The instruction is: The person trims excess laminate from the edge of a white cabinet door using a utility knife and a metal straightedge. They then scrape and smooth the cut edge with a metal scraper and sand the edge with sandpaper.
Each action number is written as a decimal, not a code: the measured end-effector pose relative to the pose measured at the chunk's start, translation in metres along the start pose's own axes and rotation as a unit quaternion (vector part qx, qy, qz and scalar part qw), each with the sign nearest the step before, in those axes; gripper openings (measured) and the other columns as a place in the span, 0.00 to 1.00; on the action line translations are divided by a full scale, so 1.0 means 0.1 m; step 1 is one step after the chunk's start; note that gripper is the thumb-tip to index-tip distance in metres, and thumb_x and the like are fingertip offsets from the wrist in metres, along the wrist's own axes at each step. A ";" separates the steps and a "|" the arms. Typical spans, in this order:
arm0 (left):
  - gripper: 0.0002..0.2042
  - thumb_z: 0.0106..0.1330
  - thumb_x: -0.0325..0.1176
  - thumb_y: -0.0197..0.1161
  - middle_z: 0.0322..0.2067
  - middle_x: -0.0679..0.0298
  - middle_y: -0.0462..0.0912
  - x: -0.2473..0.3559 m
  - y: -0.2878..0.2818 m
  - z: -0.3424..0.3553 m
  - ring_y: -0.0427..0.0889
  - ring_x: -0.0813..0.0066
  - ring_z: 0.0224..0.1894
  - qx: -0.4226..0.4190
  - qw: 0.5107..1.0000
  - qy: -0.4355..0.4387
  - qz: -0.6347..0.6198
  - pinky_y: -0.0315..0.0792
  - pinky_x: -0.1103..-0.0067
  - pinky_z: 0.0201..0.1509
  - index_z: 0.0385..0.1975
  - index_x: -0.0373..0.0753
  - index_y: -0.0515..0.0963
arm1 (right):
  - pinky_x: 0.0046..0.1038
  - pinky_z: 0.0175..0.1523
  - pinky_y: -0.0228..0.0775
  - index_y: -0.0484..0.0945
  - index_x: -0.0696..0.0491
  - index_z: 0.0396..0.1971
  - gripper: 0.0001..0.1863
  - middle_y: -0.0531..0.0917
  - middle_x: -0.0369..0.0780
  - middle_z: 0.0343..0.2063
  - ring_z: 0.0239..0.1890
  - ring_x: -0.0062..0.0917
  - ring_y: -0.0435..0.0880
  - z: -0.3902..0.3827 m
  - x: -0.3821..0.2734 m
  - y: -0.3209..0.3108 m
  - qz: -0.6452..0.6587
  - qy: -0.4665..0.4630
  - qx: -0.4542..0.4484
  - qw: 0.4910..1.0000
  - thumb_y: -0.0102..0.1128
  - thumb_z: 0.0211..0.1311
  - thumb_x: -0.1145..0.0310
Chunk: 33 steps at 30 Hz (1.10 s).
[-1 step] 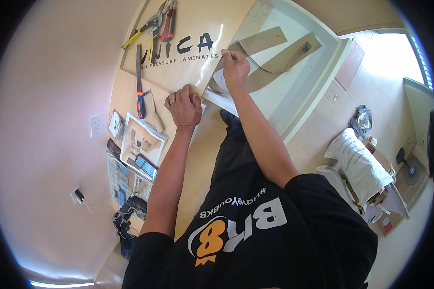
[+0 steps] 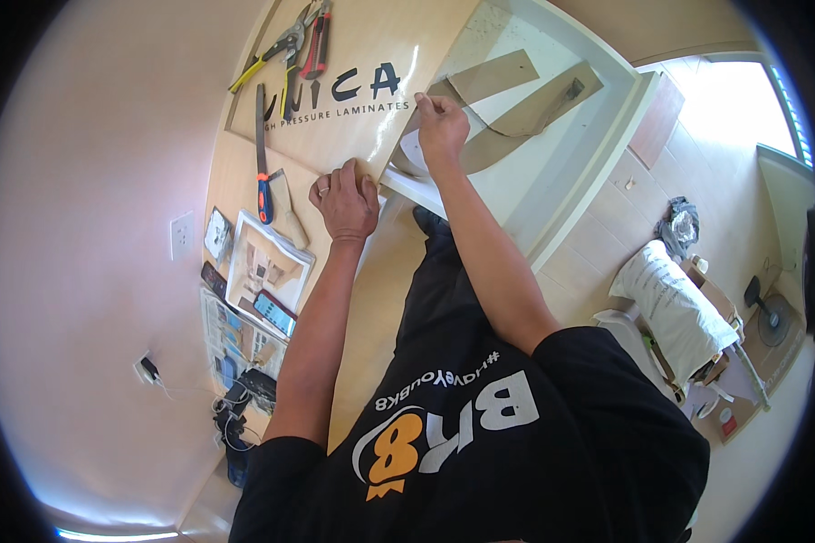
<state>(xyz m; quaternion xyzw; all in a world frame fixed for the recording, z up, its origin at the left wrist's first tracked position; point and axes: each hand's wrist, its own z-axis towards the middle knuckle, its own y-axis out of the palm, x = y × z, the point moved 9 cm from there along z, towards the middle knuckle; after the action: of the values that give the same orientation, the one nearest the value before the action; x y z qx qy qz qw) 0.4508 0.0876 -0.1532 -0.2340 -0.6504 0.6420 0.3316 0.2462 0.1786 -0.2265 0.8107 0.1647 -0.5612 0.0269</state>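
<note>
A pale wood-toned laminate sheet (image 2: 362, 136) with a glossy face and dark print lies across the work surface. My left hand (image 2: 346, 204) rests on its near edge, fingers extended and pressed down, a ring on one finger. At the sheet's right edge my right hand (image 2: 444, 134) is closed in a pinch; whatever is between thumb and finger is too small to make out. Beneath and beside that hand, bent brown strips (image 2: 543, 107) lie in a white open drawer-like tray (image 2: 552, 204). A white patch (image 2: 414, 147) shows between the sheet edge and my right wrist.
Yellow-handled snips (image 2: 285, 43), a red utility knife (image 2: 318, 45), a file (image 2: 263, 163) and a scraper-like tool (image 2: 290, 213) lie left on the surface. Nearer are a printed picture (image 2: 270, 262), a phone (image 2: 274, 311) and cables. A white sack (image 2: 675, 303) lies at right.
</note>
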 end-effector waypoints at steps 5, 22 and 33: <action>0.21 0.67 0.43 0.59 0.45 0.61 0.84 -0.04 0.06 0.01 0.74 0.57 0.52 -0.042 0.999 -0.029 0.003 0.54 0.58 0.66 0.58 0.42 0.76 | 0.45 0.44 0.75 0.80 0.62 0.33 0.15 0.84 0.54 0.32 0.32 0.48 0.85 0.06 -0.10 0.12 -0.182 -0.040 -0.006 0.982 0.63 0.67 0.62; 0.22 0.68 0.43 0.58 0.44 0.58 0.83 -0.02 0.07 0.06 0.73 0.55 0.53 -0.008 1.000 -0.007 -0.010 0.53 0.56 0.68 0.58 0.41 0.76 | 0.32 0.35 0.74 0.80 0.59 0.38 0.11 0.85 0.43 0.28 0.25 0.28 0.81 -0.37 0.16 0.22 -0.044 -0.080 0.085 0.992 0.65 0.69 0.65; 0.23 0.68 0.45 0.59 0.50 0.55 0.82 -0.01 0.08 0.05 0.73 0.53 0.55 -0.032 0.999 -0.002 -0.013 0.53 0.55 0.68 0.59 0.40 0.75 | 0.32 0.32 0.77 0.69 0.58 0.51 0.16 0.82 0.44 0.35 0.30 0.31 0.84 -0.51 0.69 0.36 0.273 0.159 0.010 0.949 0.53 0.77 0.60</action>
<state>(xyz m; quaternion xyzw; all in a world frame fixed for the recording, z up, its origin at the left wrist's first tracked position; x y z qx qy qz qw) 0.4469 0.0844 -0.1612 -0.2347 -0.6745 0.6170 0.3305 0.3247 0.1726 -0.2758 0.9038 -0.0666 -0.3975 0.1440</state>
